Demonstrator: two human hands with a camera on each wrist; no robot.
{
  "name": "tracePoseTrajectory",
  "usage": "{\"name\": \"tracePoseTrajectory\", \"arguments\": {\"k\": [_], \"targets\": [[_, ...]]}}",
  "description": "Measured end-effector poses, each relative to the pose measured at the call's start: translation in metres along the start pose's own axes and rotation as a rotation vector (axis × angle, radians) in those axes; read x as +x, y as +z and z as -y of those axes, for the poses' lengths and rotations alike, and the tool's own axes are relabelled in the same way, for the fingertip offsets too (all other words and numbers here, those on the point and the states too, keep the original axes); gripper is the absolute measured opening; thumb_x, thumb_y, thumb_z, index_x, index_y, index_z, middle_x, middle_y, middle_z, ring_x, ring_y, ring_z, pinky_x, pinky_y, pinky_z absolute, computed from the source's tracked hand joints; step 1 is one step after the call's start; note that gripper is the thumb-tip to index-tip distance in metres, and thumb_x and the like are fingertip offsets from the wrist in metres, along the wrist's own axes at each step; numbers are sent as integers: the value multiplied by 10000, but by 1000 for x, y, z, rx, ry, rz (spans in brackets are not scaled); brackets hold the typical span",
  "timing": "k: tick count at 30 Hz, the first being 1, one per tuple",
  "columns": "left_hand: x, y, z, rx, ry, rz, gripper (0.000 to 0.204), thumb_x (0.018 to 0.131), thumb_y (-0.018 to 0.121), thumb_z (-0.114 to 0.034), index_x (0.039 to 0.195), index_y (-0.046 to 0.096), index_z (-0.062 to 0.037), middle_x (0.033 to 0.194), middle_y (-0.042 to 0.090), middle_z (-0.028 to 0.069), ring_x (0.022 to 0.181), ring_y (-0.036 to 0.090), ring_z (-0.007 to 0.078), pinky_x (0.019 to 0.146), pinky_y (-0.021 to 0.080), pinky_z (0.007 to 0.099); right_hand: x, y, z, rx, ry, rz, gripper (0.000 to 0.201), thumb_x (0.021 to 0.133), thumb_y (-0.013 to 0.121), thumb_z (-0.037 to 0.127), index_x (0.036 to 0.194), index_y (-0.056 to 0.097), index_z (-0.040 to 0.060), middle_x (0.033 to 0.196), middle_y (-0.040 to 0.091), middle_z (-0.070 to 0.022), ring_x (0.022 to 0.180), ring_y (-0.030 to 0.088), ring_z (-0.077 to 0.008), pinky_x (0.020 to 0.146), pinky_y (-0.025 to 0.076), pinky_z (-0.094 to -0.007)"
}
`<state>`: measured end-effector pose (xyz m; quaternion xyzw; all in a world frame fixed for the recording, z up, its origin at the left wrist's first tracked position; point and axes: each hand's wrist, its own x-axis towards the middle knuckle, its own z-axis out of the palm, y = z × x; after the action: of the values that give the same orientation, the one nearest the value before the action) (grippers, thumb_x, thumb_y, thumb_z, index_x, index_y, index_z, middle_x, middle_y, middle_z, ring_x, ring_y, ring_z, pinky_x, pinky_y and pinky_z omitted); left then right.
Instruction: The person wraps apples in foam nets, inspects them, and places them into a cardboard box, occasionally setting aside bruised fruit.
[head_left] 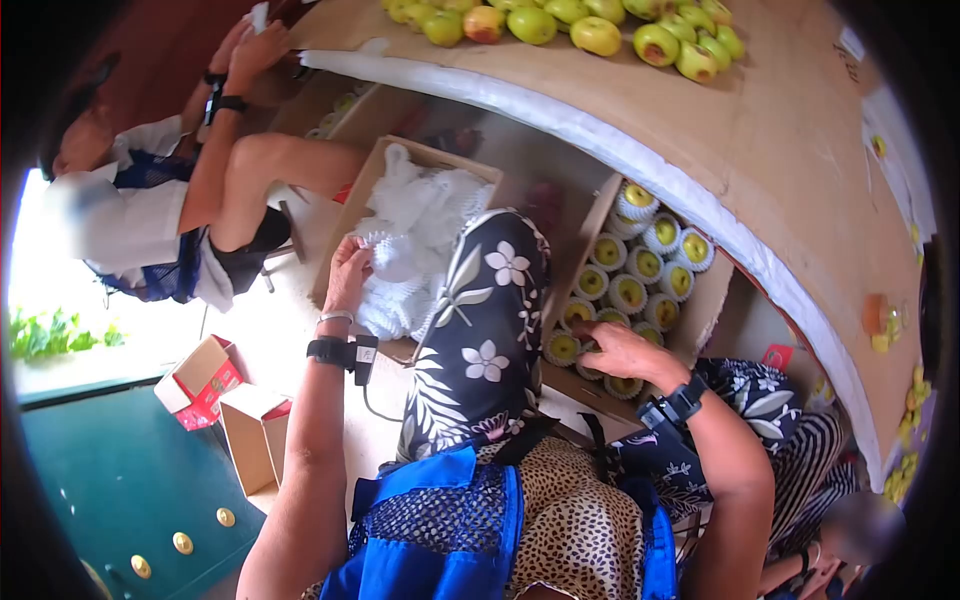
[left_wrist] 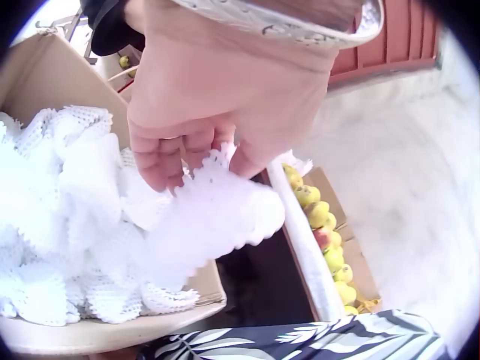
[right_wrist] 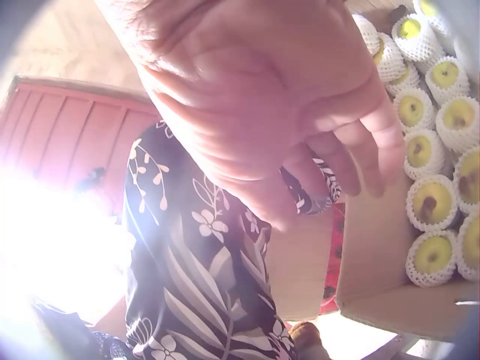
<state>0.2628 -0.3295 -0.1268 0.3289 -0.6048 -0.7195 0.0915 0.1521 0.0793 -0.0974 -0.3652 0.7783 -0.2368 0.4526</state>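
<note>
My left hand (head_left: 350, 272) pinches a white foam net sleeve (left_wrist: 214, 217) between thumb and fingers, above a cardboard box (left_wrist: 45, 67) heaped with more foam nets (head_left: 430, 205). Over the near side of a second cardboard box (right_wrist: 371, 251), my right hand (head_left: 630, 352) reaches in among yellow-green apples (head_left: 628, 293) standing in rows, each in a white foam net. In the right wrist view its fingers (right_wrist: 352, 150) are loosely bent with nothing between them, beside the box wall. Part of the apples is hidden under this hand in the head view.
A cardboard-covered table (head_left: 790, 130) with loose apples (head_left: 595, 36) overhangs the boxes. My knee in flowered trousers (head_left: 480, 320) stands between both boxes. Another person (head_left: 150, 190) sits at the left. Small red-and-tan cartons (head_left: 205, 385) lie on the floor by a green panel (head_left: 110, 460).
</note>
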Motion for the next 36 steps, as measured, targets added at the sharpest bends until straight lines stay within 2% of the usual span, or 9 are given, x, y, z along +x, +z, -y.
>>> {"name": "tracePoseTrajectory", "arguments": {"k": [5,6,9,15,20,23,27,31,36], "targets": [[-47,41,-71,-202,112,158,74,890,473,-46,925,487,-110,830,550,-25,741,534,50,650,436,195,-3,-25,10,202,-74,-206,390,762,612,246,1043,558,-19,933,612,-224,848,613,-329,756,475,-382],[-53,52,-82,-219,165,263,75,903,466,-29,940,484,-91,833,552,-19,763,535,54,659,431,181,-5,-35,20,305,-93,-254,302,795,637,192,1002,577,-19,899,638,-157,795,634,-221,705,490,-313],[-83,111,-126,-134,308,405,101,885,499,-3,945,460,-75,862,534,-26,801,508,41,715,403,171,-10,-64,51,552,-232,-344,247,843,605,108,1054,557,-10,938,612,-59,851,596,-124,776,481,-255],[-98,214,-168,10,326,708,278,872,484,22,1138,441,-48,1000,604,42,912,540,68,792,415,205,-35,-108,98,994,-680,-393,427,838,638,132,1212,462,27,1128,537,-30,1055,506,-103,896,422,-253],[-91,284,-168,246,471,545,261,810,479,50,1062,498,-16,882,631,59,802,556,69,714,436,203,-52,-118,74,901,-668,-751,306,799,672,104,1058,536,13,962,595,-28,872,566,-83,777,480,-233],[-74,310,-149,490,763,503,204,794,494,23,993,531,-2,842,628,51,772,560,72,667,442,207,-57,-130,48,716,-448,-911,266,785,664,68,1016,551,4,915,609,-34,867,562,-73,739,481,-227],[-66,351,-141,63,333,690,267,865,476,-14,1130,489,-39,803,587,9,712,515,53,633,417,198,-63,-150,21,705,-482,-1066,295,751,696,109,986,555,0,899,613,-50,817,573,-104,687,478,-257],[-54,369,-129,70,445,793,334,896,458,-25,1227,439,-65,806,547,-8,759,491,40,664,399,179,-71,-160,10,567,-422,-1291,287,752,693,117,980,558,8,945,600,-51,797,577,-130,674,477,-265],[-39,381,-114,11,501,834,226,907,472,-24,1121,542,-27,878,560,-18,808,502,49,727,423,192,-73,-166,6,598,-323,-1066,254,785,671,129,979,562,6,907,617,-46,799,594,-118,685,486,-256]]}}
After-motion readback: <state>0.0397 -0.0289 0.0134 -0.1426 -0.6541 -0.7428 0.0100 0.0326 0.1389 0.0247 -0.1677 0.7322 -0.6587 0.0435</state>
